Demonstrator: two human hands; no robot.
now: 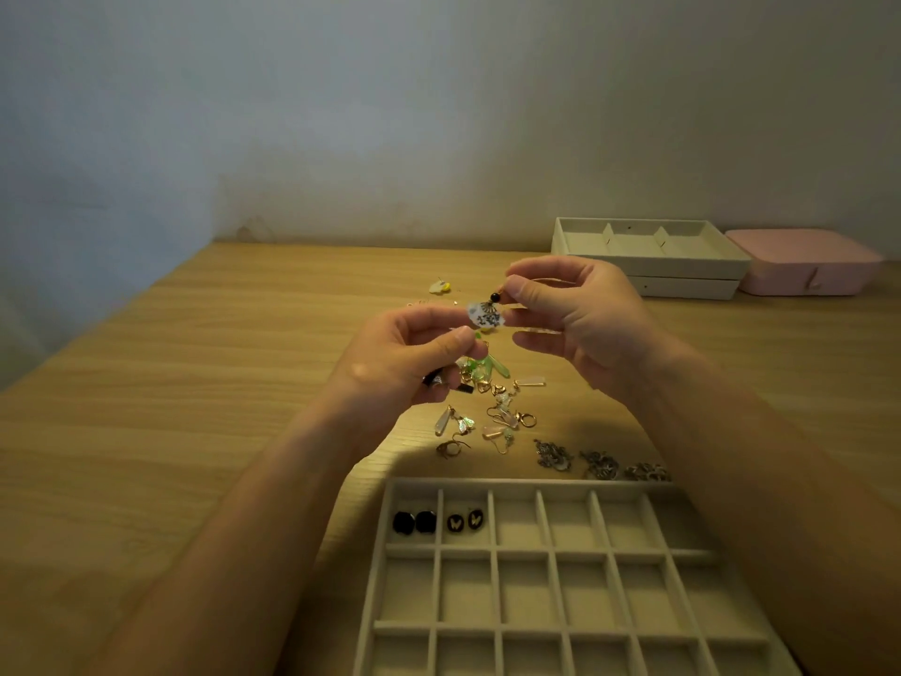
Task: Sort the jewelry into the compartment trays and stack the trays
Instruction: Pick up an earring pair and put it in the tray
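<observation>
White earring (484,317): held in the air beyond the grid tray's far edge. Its long axis is tilted, with the black bead end up to the right and the pale patterned disc down to the left.
Right hand (580,319): thumb and forefinger pinch the earring at the bead end.
Left hand (409,353): fingers curled, thumb and forefinger tips at the disc's lower edge; I cannot tell whether they grip it.
Grid tray (526,482): nearest the viewer. Black studs (414,523) sit in its far-left compartment and butterfly studs (465,521) in the next.
Loose jewelry (492,407): heaped just beyond the tray, partly hidden by the hands.
Surface: light wooden table (195,383) against a pale wall (341,114), in dim light.
Far right of the tray: stacked trays (648,258), with a pink box (804,261) beside them.
Cut off: the tray's near end leaves the picture.
</observation>
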